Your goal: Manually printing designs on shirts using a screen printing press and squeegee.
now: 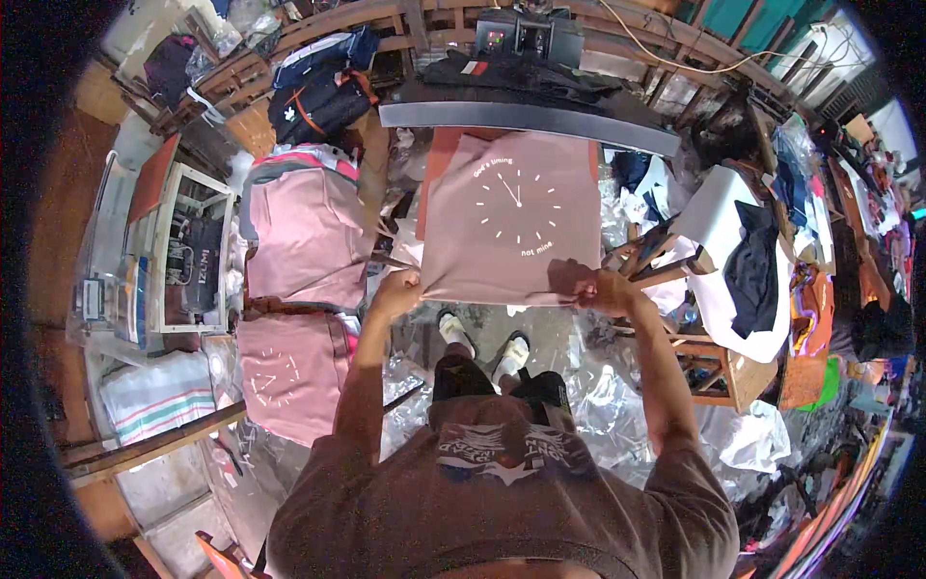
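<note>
A dusty pink fabric piece [502,261] with a white clock-face print and small lettering lies in front of me over an orange board [446,143], just below the long grey edge of a dark press [531,124]. My left hand [397,289] is closed on the fabric's lower left corner, and my right hand [608,291] grips the lower right corner, so the near edge is stretched between them. To the left sit a pile of pink fabric [304,232] and a lower pink piece [289,376] with a similar white print.
At the left are a white-framed case [169,251], a striped cloth [157,400] and a wooden rail [154,449]. Dark bags [313,106] are behind the pile. White and black cloths [748,270] cover a wooden stand at the right. Crumpled clear plastic [598,386] litters the floor around my feet.
</note>
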A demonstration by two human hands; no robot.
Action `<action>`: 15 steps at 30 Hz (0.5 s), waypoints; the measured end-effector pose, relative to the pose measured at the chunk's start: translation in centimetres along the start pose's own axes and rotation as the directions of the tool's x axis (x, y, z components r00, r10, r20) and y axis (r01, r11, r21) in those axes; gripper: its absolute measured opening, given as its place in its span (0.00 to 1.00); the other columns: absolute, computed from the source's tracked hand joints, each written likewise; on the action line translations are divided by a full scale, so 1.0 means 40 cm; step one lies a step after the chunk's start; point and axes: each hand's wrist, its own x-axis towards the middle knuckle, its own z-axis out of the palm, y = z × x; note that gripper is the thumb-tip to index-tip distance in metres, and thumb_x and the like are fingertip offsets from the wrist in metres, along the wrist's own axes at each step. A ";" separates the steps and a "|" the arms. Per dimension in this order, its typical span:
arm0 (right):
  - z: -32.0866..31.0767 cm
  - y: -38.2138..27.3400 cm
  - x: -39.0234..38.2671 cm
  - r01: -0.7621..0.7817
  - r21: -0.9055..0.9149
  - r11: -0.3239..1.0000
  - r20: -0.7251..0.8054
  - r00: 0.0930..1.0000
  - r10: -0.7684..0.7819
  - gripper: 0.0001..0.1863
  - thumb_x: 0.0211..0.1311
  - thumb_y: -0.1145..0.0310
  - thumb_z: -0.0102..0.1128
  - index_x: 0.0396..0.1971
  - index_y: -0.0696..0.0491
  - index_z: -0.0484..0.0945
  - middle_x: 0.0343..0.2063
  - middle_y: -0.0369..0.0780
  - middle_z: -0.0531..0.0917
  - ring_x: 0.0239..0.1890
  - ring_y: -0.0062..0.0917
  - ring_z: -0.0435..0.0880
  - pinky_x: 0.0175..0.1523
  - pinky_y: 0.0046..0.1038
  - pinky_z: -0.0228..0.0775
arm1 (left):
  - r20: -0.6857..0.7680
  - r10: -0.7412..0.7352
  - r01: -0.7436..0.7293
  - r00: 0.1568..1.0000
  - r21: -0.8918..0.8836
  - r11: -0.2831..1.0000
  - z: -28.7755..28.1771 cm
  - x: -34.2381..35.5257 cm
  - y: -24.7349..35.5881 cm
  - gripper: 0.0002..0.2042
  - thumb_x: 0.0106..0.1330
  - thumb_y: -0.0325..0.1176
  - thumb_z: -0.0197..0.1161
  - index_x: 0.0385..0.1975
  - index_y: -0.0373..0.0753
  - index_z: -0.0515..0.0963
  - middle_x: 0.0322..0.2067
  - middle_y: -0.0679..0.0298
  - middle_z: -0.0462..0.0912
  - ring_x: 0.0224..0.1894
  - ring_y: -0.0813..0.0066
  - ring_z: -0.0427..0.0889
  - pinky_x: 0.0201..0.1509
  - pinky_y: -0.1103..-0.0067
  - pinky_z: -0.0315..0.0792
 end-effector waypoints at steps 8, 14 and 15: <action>-0.123 -0.227 -0.134 -0.093 0.169 0.981 0.351 0.936 0.028 0.16 0.56 0.59 0.65 0.40 0.53 0.80 0.28 0.39 0.83 0.32 0.25 0.81 0.39 0.28 0.73 | 0.386 0.089 0.033 0.918 -0.300 0.953 -0.102 -0.215 0.190 0.09 0.59 0.26 0.57 0.37 0.31 0.76 0.29 0.63 0.79 0.27 0.80 0.75 0.27 0.82 0.69; -0.332 -0.347 -0.420 0.359 0.316 0.878 -0.108 0.933 -0.342 0.09 0.48 0.75 0.69 0.29 0.58 0.78 0.27 0.43 0.82 0.30 0.34 0.82 0.36 0.31 0.72 | -0.001 0.467 -0.339 0.884 -0.688 0.642 -0.253 -0.454 0.343 0.19 0.52 0.30 0.57 0.44 0.27 0.73 0.30 0.61 0.79 0.26 0.79 0.74 0.28 0.84 0.70; -0.353 -0.364 -0.466 0.321 0.381 0.867 -0.157 0.947 -0.281 0.09 0.46 0.76 0.68 0.27 0.58 0.77 0.24 0.43 0.82 0.26 0.34 0.82 0.33 0.31 0.72 | -0.060 0.562 -0.397 0.825 -0.769 0.502 -0.265 -0.478 0.375 0.21 0.49 0.31 0.57 0.44 0.27 0.73 0.29 0.61 0.79 0.24 0.79 0.73 0.26 0.85 0.69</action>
